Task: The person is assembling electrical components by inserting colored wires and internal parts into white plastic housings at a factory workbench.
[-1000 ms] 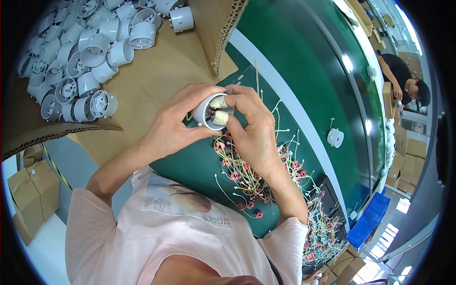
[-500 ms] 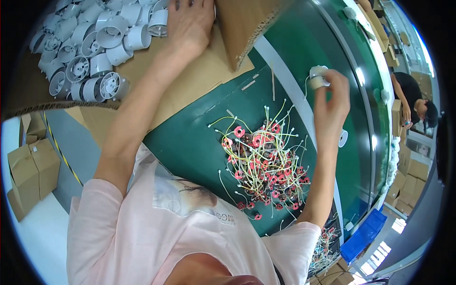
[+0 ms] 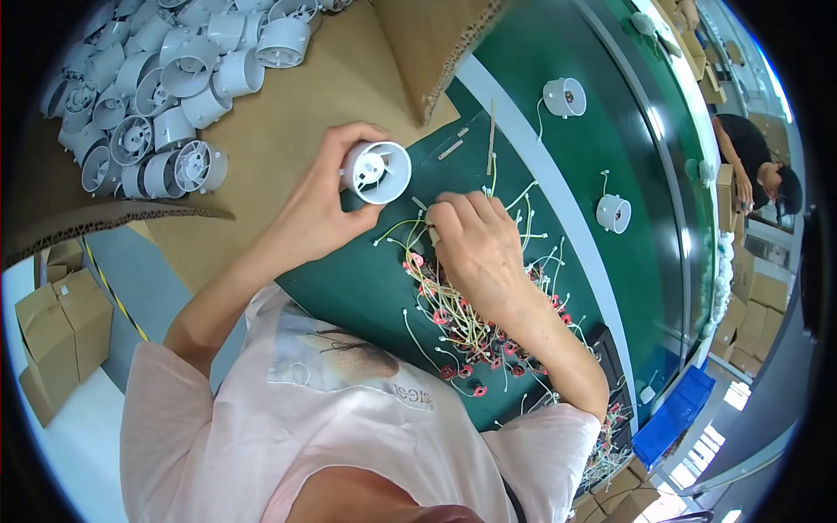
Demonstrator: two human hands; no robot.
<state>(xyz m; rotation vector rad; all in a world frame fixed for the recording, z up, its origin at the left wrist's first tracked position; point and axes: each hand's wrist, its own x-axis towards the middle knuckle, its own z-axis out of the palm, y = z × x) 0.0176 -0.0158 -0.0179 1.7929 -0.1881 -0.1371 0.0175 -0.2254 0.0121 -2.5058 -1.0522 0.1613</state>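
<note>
My left hand (image 3: 327, 187) is wrapped round a white cylindrical fan housing (image 3: 404, 174), its open end and inner spokes showing, held above the green work surface (image 3: 349, 292). Beside it, my right hand (image 3: 478, 248) reaches into a pile of small red-ringed motor coils (image 3: 440, 315) with white and yellow lead wires. The right fingers are curled together at the pile's far side. What they grip is hidden under the hand.
At the far left a large cardboard carton (image 3: 288, 109) holds many white housings (image 3: 187, 70). Two housings with wires, a farther one (image 3: 565, 98) and a nearer one (image 3: 614, 213), stand on the green conveyor (image 3: 602, 148). A blue bin (image 3: 671, 418) is at right; a co-worker (image 3: 754, 166) sits beyond.
My left hand has come out of the carton with a housing. My right hand has let go of a housing on the conveyor and moved to the coils. The conveyor's nearer housing has shifted farther away.
</note>
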